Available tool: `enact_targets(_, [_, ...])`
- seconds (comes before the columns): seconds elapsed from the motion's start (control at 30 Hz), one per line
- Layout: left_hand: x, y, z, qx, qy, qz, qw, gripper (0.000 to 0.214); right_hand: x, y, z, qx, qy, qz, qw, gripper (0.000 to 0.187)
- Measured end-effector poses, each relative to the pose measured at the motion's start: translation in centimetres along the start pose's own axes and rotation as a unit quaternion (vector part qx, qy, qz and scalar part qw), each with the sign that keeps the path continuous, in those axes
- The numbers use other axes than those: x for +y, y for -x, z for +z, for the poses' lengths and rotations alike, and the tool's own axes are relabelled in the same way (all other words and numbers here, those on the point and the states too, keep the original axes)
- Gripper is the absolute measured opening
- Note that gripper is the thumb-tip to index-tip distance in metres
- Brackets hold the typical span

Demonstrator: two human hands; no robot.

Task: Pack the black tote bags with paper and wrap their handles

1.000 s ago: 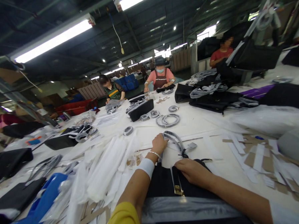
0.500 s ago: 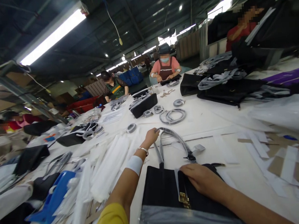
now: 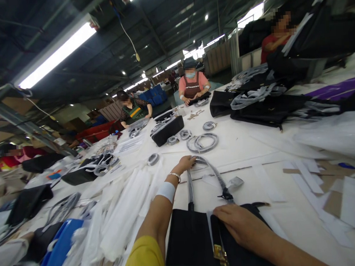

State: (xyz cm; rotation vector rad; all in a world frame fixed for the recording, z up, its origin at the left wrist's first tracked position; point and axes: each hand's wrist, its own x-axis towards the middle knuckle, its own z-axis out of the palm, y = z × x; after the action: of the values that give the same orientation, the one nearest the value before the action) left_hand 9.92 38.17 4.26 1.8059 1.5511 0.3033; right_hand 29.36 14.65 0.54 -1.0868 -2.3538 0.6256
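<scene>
A black handbag (image 3: 186, 239) lies before me at the table's front edge, its lower part cut off by the frame. Its handle (image 3: 214, 170), wrapped in clear plastic, stretches away from me with a paper tag (image 3: 235, 182) beside its right end. My left hand (image 3: 187, 163) is closed round the top of the handle. Over the bag's upper edge lies my right hand (image 3: 234, 221), its fingers curled on the black strap (image 3: 216, 231) that carries a gold clasp (image 3: 218, 253). The right fingertips are partly hidden.
White wrapping sleeves (image 3: 124, 207) and a blue plastic holder (image 3: 57, 250) lie to the left. Coiled plastic-wrapped straps (image 3: 202, 143) and a black bag (image 3: 167, 130) are farther back. Paper strips (image 3: 347, 199) cover the right side. Co-workers (image 3: 192, 84) sit across the table.
My left hand has shifted slightly right with the handle, whose left side is now straighter. My right hand stays on the strap. The view has moved a little.
</scene>
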Motion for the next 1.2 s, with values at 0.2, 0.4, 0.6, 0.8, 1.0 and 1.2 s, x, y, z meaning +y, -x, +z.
enact_targets(0.2, [1.9,1.8,-2.4,-0.071,0.112,0.025,0.991,0.039,-0.1,0.0,0.1,0.007,-0.01,-0.001,1.0,0.039])
enact_targets(0.4, [5.0,4.8,-5.0,-0.097,0.137,0.079,0.983,0.046,0.5,-0.1,0.0,0.166,-0.017,0.024,0.986,0.035])
enact_targets(0.6, [8.2,8.9,-7.0,-0.118,0.137,0.115,0.977,0.046,0.6,-2.5,-4.6,0.368,0.032,0.091,0.925,0.051])
enact_targets(0.8, [10.6,13.4,-8.3,-0.159,0.224,0.14,0.951,0.05,2.4,-5.1,-7.6,0.211,-0.138,0.097,0.963,0.063])
enact_targets(1.0, [10.7,17.0,-8.7,-0.173,0.357,0.116,0.911,0.047,2.5,-4.2,-8.7,0.147,-0.164,0.076,0.972,0.048])
enact_targets(1.2, [9.0,18.8,-8.0,-0.118,0.437,0.12,0.883,0.032,0.7,-3.5,-9.9,0.243,-0.154,0.103,0.952,0.041])
